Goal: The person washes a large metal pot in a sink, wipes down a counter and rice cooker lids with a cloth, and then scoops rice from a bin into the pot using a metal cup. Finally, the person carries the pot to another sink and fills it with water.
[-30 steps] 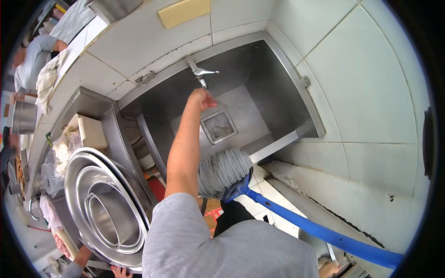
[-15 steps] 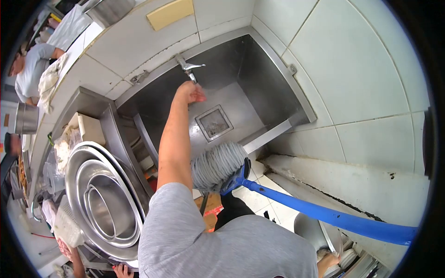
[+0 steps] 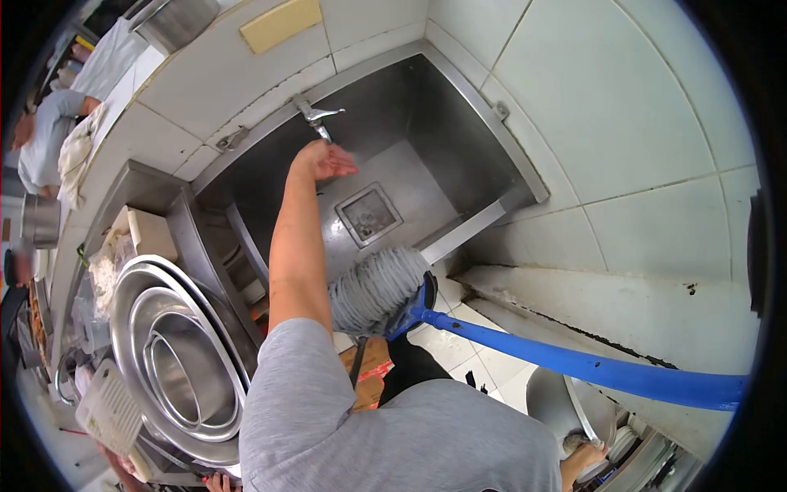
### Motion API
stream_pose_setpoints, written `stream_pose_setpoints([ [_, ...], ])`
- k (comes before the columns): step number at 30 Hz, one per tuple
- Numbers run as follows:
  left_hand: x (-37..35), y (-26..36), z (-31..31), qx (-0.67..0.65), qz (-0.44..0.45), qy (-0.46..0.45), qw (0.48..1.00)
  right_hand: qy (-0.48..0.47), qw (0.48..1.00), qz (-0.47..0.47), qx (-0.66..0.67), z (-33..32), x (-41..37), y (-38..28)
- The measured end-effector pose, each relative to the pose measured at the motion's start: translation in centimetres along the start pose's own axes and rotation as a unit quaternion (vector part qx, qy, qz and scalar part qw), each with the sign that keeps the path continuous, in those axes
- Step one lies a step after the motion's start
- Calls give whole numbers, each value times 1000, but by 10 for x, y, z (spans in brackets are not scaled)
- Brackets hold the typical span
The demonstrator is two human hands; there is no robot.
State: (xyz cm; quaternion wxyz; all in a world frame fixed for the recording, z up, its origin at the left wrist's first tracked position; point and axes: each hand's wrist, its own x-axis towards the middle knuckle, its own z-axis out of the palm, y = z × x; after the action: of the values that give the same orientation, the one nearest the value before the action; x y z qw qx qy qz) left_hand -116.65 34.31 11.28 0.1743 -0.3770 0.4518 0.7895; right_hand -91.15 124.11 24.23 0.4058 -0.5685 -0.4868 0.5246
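My left hand [image 3: 332, 161] is held open, palm partly up, just under the metal faucet [image 3: 314, 115] and over the steel sink [image 3: 426, 176]. Its fingers are stretched out and hold nothing. A square drain [image 3: 369, 215] lies in the sink floor below it. At the lower right, my right hand [image 3: 584, 457] is closed at the rim of a metal pot [image 3: 551, 403], with a small brownish thing beside the fingers. Between my arms is a grey mop head [image 3: 377, 287] at the sink's front edge, on a blue handle [image 3: 566, 365].
Nested steel bowls [image 3: 176, 369] stand at the left, near a white container [image 3: 152, 234] and a slotted white board [image 3: 111, 408]. A co-worker [image 3: 53, 135] is at the upper left; another person's hand [image 3: 220, 482] shows at the bottom. A tiled wall [image 3: 607, 107] rises at the right.
The view has shifted, so the sink and faucet appear further left and up. My left hand has turned and its fingers are more spread. The slotted board at the lower left has swung upright.
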Motion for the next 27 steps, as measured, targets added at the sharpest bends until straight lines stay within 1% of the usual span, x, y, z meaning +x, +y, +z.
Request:
stream_pose_setpoints([
  [2, 6, -4, -6, 21, 8, -13, 1000, 42, 996, 30, 68, 4, -2, 0],
  [4, 5, -3, -3, 35, 7, -21, 999, 57, 996, 32, 61, 3, 0, -3],
  [8, 5, -2, -5, 30, -16, -28, 999, 71, 994, -10, 83, 5, -10, -2],
  [10, 9, -3, -8, 31, -17, -28, 999, 103, 991, -18, 84, 16, -57, -13],
  [12, 10, -1, -7, 43, -6, -17, 999, 125, 987, -12, 98, 18, -64, -14],
  [16, 3, -3, -2, 44, 13, 8, 999, 145, 982, -9, 120, 8, -41, -7],
  [18, 0, -6, 2, 26, 16, 19, 999, 129, 986, -14, 105, -3, -24, -2],
  [19, 4, -6, -1, 5, 21, 32, 999, 109, 989, -9, 95, -8, -13, 3],
  [21, 13, -14, -6, -35, 26, 56, 997, 101, 992, -14, 77, -15, 8, 12],
  [22, 12, -17, -6, -34, 52, 68, 996, 114, 991, -23, 70, -18, 14, 14],
  [24, 7, -16, -3, -33, 113, 88, 989, 133, 986, -15, 97, -14, 21, 18],
  [25, -9, -10, 7, 74, 100, 140, 982, 142, 981, 0, 129, -12, 18, 15],
  [26, -26, 1, 18, 181, 88, 190, 961, 145, 978, 6, 148, -9, 14, 12],
  [27, -44, 11, 32, 286, 79, 238, 925, 148, 975, 12, 166, -6, 10, 10],
])
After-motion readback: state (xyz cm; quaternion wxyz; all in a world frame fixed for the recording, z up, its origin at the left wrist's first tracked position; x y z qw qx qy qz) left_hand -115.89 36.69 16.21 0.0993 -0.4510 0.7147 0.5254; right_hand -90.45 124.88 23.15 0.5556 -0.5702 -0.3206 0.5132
